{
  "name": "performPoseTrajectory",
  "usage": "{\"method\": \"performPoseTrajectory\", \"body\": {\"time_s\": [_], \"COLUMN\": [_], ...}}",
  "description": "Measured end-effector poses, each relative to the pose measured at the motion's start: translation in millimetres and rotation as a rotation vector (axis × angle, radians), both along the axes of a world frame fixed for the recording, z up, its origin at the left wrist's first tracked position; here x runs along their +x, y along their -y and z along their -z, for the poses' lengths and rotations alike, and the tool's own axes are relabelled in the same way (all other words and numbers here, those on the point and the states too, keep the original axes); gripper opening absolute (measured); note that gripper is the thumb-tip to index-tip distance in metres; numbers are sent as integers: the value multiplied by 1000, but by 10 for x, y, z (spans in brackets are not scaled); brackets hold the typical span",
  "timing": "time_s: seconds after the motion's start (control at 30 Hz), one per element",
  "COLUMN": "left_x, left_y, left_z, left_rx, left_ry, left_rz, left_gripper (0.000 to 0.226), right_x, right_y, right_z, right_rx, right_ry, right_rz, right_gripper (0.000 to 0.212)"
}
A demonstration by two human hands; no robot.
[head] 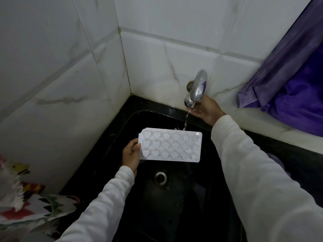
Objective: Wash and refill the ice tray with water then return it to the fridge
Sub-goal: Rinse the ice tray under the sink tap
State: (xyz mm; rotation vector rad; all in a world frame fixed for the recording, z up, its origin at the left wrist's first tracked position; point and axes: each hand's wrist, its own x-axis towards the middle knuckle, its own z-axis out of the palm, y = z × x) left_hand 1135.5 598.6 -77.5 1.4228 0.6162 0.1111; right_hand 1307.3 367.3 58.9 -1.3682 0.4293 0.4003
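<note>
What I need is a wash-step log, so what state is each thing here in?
tap: running, thin stream.
ice tray: held over the sink, stream hitting its far edge.
left hand: grips the ice tray's left end.
right hand: fingers hold the tap.
drain: unplugged.

Single head-worn view, steep and near.
The wide-angle camera looks forward and down into the black sink (174,215) at a tiled wall corner (125,67). The tap (197,88) lies ahead and the ice tray (170,145) mid-frame, with the left sleeve (97,206) and right sleeve (253,172) entering from the bottom edge.
</note>
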Motion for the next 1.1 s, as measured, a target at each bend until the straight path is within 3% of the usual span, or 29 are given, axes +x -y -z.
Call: {"method": "performPoseTrajectory", "body": {"time_s": [0.27, 0.33, 0.47, 0.53, 0.63, 0.73, 0.87, 0.97, 1.03, 1.1], "left_x": [34, 47, 59, 59, 59, 32, -15, -40, -67, -109], "left_y": [29, 34, 54, 75, 111, 175, 251, 242, 234, 251], "left_z": [-69, -67, -77, -84, -101, -180, -326, -377, -386, -409], "left_rx": [-14, -15, -19, -23, -20, 7, 46, 73, 68, -90], "left_ry": [33, 34, 36, 39, 28, 51, 109, 124, 113, 77], "left_rz": [18, 19, 24, 29, 40, 82, 134, 152, 156, 135], "left_gripper": [23, 23, 24, 25, 25, 26, 29, 27, 23, 18], "right_x": [-59, -142, -668, -1032, -1403, -1594, -1781, -1853, -1881, -1910], "right_y": [-4, 7, 189, 320, 477, 587, 714, 722, 720, 728], "right_z": [-21, 1, 243, 428, 642, 714, 786, 768, 745, 699], "right_rx": [12, -185, -810, -866, -777, -483, -127, 118, 196, 193], "right_ry": [-2, 127, 384, 340, 116, -191, -349, -360, -333, -297], "right_rz": [-12, -43, -23, 79, 75, 50, 85, 196, 259, 261], "right_gripper": [29, 29, 36, 37, 43, 61, 79, 70, 50, 31]}}
